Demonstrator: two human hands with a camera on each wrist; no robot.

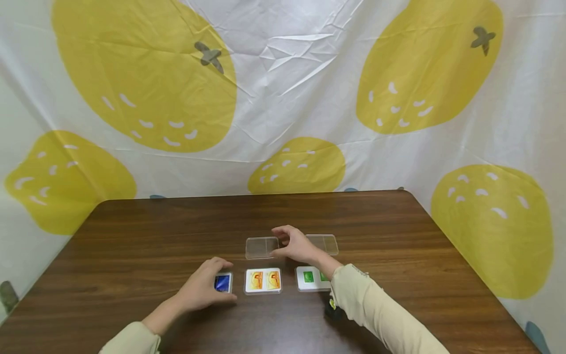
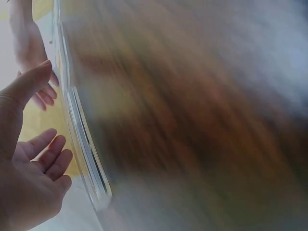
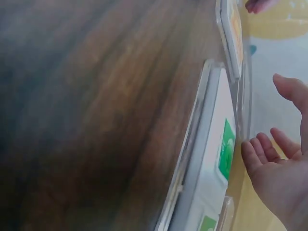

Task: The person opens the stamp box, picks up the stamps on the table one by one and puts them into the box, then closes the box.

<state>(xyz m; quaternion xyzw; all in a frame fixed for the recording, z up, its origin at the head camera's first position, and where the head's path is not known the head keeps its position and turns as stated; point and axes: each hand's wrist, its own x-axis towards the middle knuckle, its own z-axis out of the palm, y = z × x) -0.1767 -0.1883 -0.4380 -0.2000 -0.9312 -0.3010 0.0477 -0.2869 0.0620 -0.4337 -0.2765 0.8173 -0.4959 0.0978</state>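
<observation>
My left hand (image 1: pixel 204 285) hovers over the left end of the row, thumb and fingers spread around a clear case with a blue-faced card (image 1: pixel 223 283), which it partly covers. In the left wrist view a gap shows between thumb and fingers. My right hand (image 1: pixel 297 246) reaches to the back, fingers loosely bent and holding nothing, beside the right end of a clear plastic tray (image 1: pixel 256 249). Another clear tray (image 1: pixel 330 244) lies partly behind that hand. Two orange-pictured cards (image 1: pixel 256 280) sit in a middle case; green-pictured white cards (image 3: pixel 226 149) fill the right one, partly hidden by my forearm.
Everything lies on a dark wooden table (image 1: pixel 146 236). A white curtain with yellow lemons (image 1: pixel 283 113) hangs behind its far edge. A small dark object (image 1: pixel 332 310) shows beside my right cuff.
</observation>
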